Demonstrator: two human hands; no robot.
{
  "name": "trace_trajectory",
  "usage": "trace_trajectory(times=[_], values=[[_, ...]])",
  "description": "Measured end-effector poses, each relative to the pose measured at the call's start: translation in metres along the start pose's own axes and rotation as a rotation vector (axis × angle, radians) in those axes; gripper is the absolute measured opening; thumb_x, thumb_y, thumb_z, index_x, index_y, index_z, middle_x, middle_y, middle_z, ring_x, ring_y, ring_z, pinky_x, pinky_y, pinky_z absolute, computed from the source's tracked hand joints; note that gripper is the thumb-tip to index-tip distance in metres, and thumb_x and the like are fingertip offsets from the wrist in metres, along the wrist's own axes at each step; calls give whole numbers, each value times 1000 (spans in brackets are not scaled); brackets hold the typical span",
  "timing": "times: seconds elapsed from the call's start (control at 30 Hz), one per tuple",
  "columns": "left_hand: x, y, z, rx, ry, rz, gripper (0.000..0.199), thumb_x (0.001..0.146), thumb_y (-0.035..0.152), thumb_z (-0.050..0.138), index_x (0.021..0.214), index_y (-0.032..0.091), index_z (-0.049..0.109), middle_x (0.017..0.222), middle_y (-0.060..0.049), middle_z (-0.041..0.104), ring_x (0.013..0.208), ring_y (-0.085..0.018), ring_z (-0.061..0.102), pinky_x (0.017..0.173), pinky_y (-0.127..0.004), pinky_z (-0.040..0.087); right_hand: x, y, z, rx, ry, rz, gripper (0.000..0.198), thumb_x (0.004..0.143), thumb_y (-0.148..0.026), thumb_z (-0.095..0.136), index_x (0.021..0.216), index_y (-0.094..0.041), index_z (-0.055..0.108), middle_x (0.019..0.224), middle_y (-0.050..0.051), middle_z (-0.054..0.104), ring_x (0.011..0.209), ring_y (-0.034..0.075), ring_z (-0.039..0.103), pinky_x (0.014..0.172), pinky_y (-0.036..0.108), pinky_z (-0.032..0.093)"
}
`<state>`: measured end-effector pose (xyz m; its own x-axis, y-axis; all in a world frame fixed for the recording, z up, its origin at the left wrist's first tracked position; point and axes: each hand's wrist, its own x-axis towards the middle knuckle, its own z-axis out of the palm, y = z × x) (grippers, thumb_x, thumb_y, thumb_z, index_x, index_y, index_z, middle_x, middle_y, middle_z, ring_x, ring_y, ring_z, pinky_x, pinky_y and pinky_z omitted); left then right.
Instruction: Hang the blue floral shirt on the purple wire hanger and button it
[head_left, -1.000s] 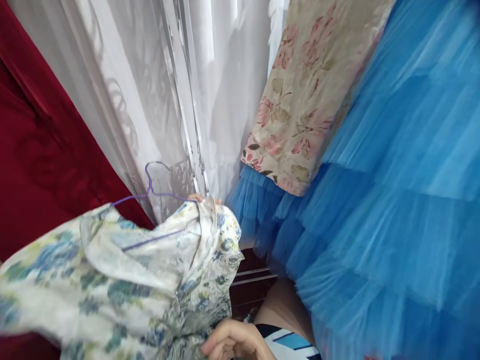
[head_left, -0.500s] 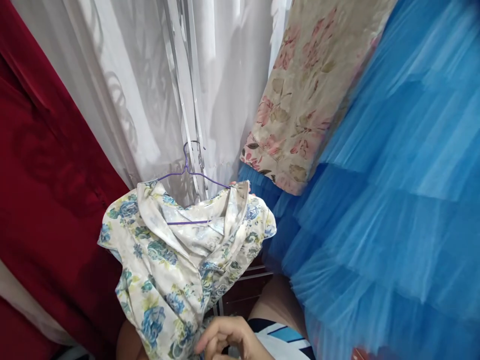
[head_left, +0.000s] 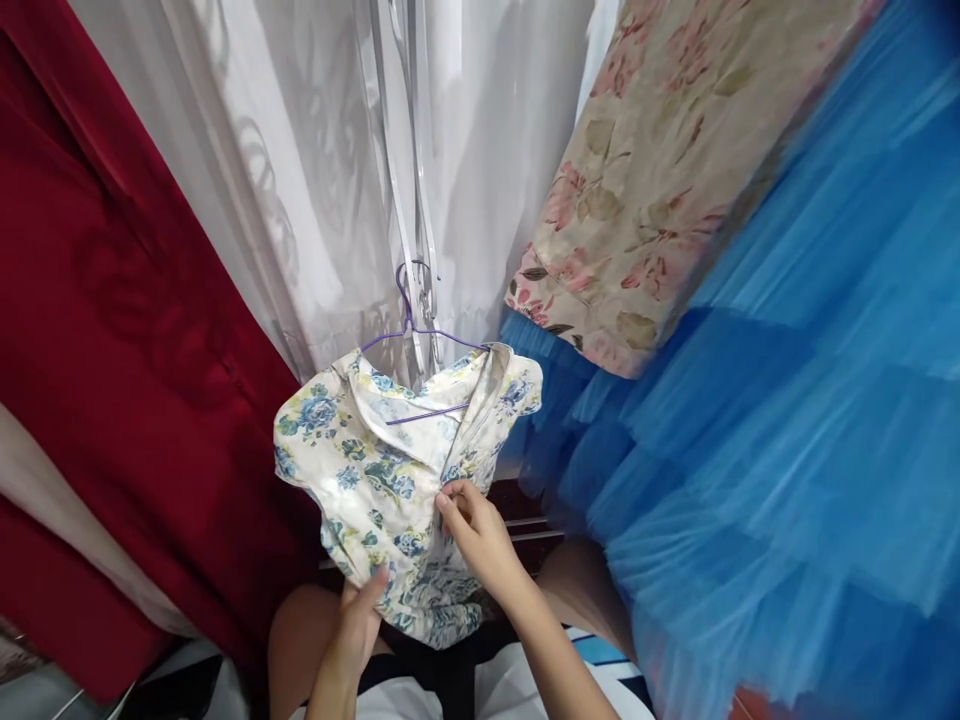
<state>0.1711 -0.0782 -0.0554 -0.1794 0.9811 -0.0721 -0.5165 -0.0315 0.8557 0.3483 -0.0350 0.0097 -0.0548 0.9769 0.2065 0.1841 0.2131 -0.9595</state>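
Note:
A white blouse (head_left: 360, 490) with blue and green flowers hangs on a purple wire hanger (head_left: 409, 329) in front of me. Its lower part rests over my lap. At the bottom of the V-neck, my right hand (head_left: 472, 520) pinches the front edge between thumb and fingers. My left hand (head_left: 358, 612) holds the lower left side of the blouse, its thumb on the front and its other fingers hidden behind the cloth. Part of the hanger's lower bar shows across the neck opening.
White curtains (head_left: 300, 180) hang behind the hanger, with metal strips (head_left: 397, 150) in front of them. Red cloth (head_left: 150, 350) fills the left side. A beige floral cloth (head_left: 622, 220) and blue layered tulle (head_left: 787, 450) hang at the right. My knees are below.
My right hand has moved up to the neckline and now pinches it. My left hand has come into view on the blouse's lower side. The view has shifted, so things sit further right.

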Motion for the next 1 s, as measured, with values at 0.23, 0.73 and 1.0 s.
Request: trace_trajectory(times=[0.23,0.73,1.0], values=[[8,-5,3,335,241,271,64,73,36,77,131,20,53,126,-13,62,120,-31,58,101,-46,47,5,7,15,108,9,98,27,87,-35,52,64,-21,46,48,-4,50,45,12,46,49,23,35],[63,-32,70,727,142,590,45,86,33,63,126,19,47,123,-14,59,111,-25,59,95,-41,47,4,10,-1,333,-28,198,19,79,-35,55,70,-19,52,44,-4,55,38,9,39,43,22,29],[126,-14,69,861,37,547,25,88,40,58,97,18,62,93,-9,69,85,-21,65,79,-33,49,1,36,-4,297,-59,232,18,79,-36,53,79,-18,56,47,-4,56,40,10,42,44,22,31]])
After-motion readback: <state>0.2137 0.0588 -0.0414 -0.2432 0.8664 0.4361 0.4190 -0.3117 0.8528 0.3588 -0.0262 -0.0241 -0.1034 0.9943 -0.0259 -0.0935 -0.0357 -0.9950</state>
